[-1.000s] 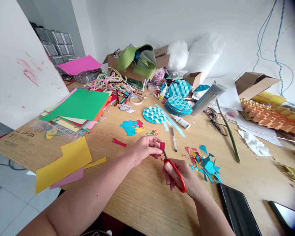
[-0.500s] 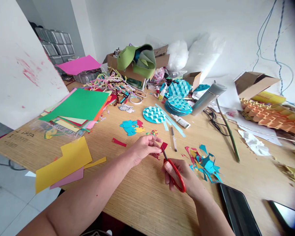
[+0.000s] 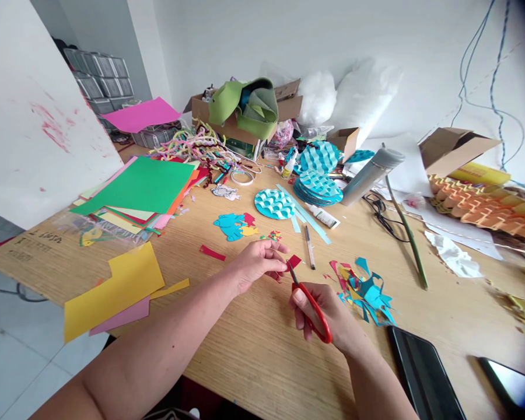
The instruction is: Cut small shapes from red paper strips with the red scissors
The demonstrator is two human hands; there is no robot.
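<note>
Versus a second ago: red paper piece (image 3: pixel 294 261) turned, now slanting farther right; both hands barely shifted. Left hand (image 3: pixel 254 268) partly curled, thumb and fingers pinching the paper's left edge. Right hand (image 3: pixel 329 304) wrapped round red-handled scissors (image 3: pixel 318 310), blades at the paper (cut line too small to tell). Paper sits mid-scene above surface (image 3: pixel 227 356), left of scrap pile (image 3: pixel 370 291), near-left of pen (image 3: pixel 309 247).

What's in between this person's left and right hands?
In the head view, the blades of the red scissors and a small red paper piece lie between the left hand and the right hand.
</note>
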